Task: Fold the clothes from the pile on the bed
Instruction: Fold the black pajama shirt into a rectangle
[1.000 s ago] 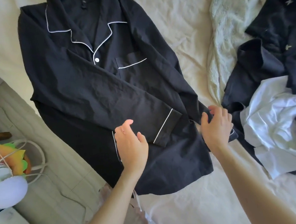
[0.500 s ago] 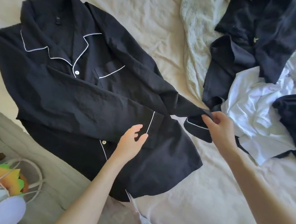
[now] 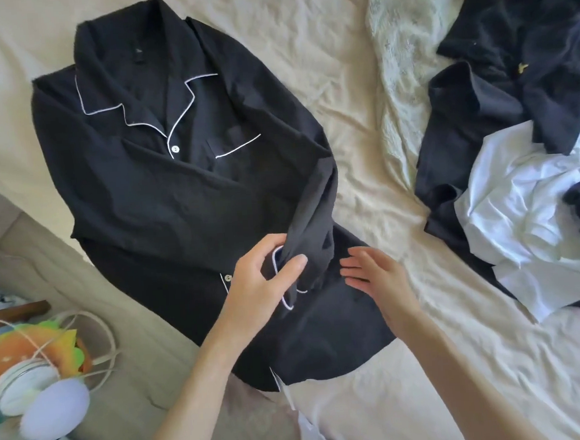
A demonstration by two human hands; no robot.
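Observation:
A black pyjama shirt (image 3: 163,201) with white piping lies face up on the cream bed sheet (image 3: 365,187), collar at the top left. One sleeve is folded across its chest. The other sleeve (image 3: 312,218) is drawn in over the right side, and my left hand (image 3: 265,283) grips its cuff above the lower front. My right hand (image 3: 375,275) hovers flat just right of the cuff, fingers apart, holding nothing. The pile (image 3: 517,155) of dark and white clothes lies at the right.
A pale lacy cloth (image 3: 394,58) lies between the shirt and the pile. The bed's edge (image 3: 124,320) runs diagonally at the lower left. Beyond it sit a colourful toy with white cords (image 3: 41,361) and a pale rounded object (image 3: 54,408).
The sleeve was pulled in from the right across the shirt. Its cuff passed from my right hand to my left, and my right hand let go. The camera view shifted.

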